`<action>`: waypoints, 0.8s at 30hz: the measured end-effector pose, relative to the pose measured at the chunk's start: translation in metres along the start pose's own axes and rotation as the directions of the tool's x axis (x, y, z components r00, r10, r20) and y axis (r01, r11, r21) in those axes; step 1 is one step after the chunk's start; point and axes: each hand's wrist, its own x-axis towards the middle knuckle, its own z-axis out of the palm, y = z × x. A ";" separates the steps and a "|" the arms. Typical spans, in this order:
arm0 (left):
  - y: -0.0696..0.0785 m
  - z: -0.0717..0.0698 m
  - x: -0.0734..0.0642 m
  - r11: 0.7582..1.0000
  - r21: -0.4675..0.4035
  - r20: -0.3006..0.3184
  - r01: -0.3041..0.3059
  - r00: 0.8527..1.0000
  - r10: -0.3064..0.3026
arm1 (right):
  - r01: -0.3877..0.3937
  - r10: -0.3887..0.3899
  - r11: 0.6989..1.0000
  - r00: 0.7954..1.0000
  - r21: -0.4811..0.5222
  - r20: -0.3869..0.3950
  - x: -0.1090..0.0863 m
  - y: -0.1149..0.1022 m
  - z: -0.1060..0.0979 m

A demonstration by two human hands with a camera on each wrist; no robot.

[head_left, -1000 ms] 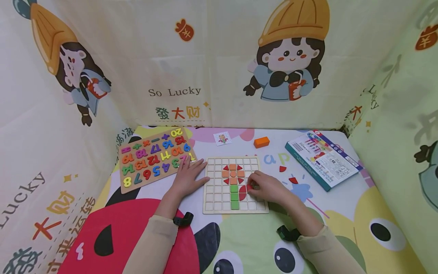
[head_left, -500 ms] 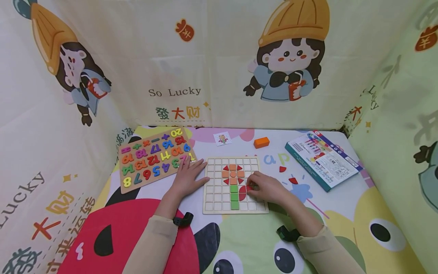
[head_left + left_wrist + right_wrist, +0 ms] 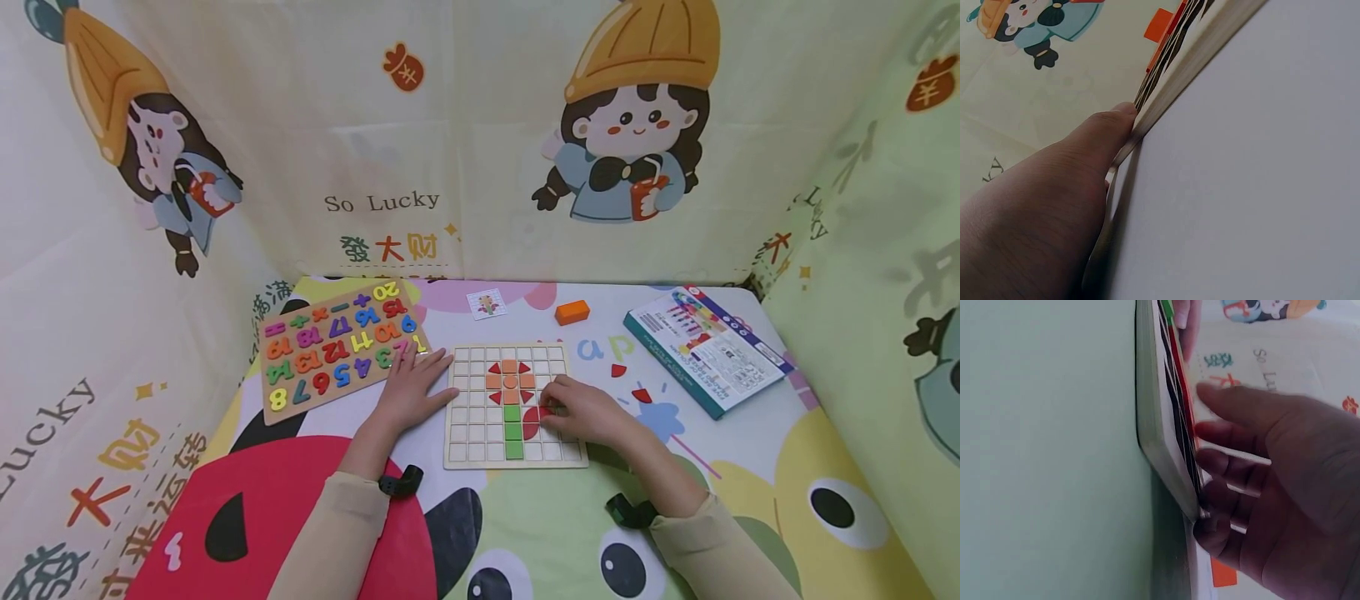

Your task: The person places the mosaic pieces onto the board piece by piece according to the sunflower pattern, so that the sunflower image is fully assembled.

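Note:
A square wooden grid board (image 3: 477,450) lies in front of the person. On it, orange pieces (image 3: 510,367) and small red triangles form a flower shape above a column of green squares (image 3: 513,431). A rounded red piece (image 3: 531,425) lies right of the green column. My right hand (image 3: 588,410) has its fingertips on another red piece (image 3: 547,410), mostly hidden under them; the thumb and index finger come close together there. My left hand (image 3: 408,387) lies with spread fingers, thumb at the grid board's left edge (image 3: 1175,75) and the other fingertips over the number board's corner.
A wooden number board (image 3: 341,350) with coloured numerals lies at the left. Behind the grid board are a small picture card (image 3: 487,304) and an orange block (image 3: 572,312). Two loose red pieces (image 3: 642,396) lie to the right, near a boxed set (image 3: 708,350).

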 end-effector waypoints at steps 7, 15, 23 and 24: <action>-0.001 0.001 0.001 1.000 -0.007 0.002 0.003 1.000 -0.003 | -0.013 0.014 0.999 1.000 0.032 -0.010 -0.004 0.010 -0.013; 0.000 0.001 0.002 1.000 -0.012 0.004 0.003 1.000 -0.003 | -0.017 0.018 0.997 1.000 0.078 -0.005 -0.018 0.033 -0.033; -0.001 0.001 0.002 1.000 0.002 0.005 0.010 1.000 -0.010 | -0.018 0.010 0.994 0.998 0.111 0.069 -0.033 0.069 -0.046; -0.001 0.001 0.002 1.000 0.002 0.004 0.010 1.000 -0.010 | -0.017 0.008 0.993 0.997 0.114 0.081 -0.036 0.073 -0.048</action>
